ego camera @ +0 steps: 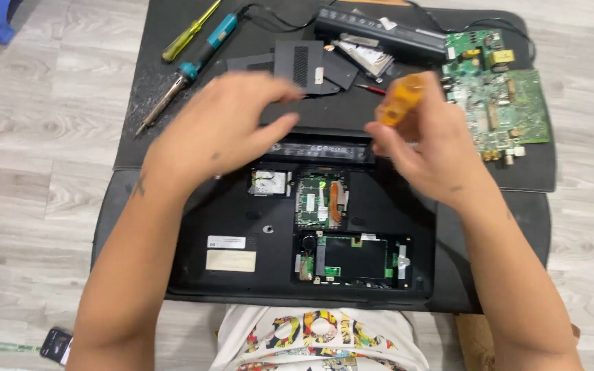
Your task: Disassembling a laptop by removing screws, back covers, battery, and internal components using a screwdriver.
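A black laptop (242, 206) lies upside down in front of me on a black mat, its bottom covers off and green circuit boards showing in the open bays. My right hand (424, 148) is closed around a screwdriver with an orange handle (400, 99), held above the laptop's far right edge. My left hand (225, 127) hovers over the laptop's far left part, fingers spread and curled, holding nothing. The screwdriver's tip is hidden behind my hand.
On the mat (159, 82) beyond the laptop lie a yellow-green screwdriver (190, 31), a teal-handled soldering iron (187, 72), removed black cover plates (304, 65), a long black battery (379, 34) and a bare green motherboard (500, 103). A phone (56, 343) lies on the wooden floor at lower left.
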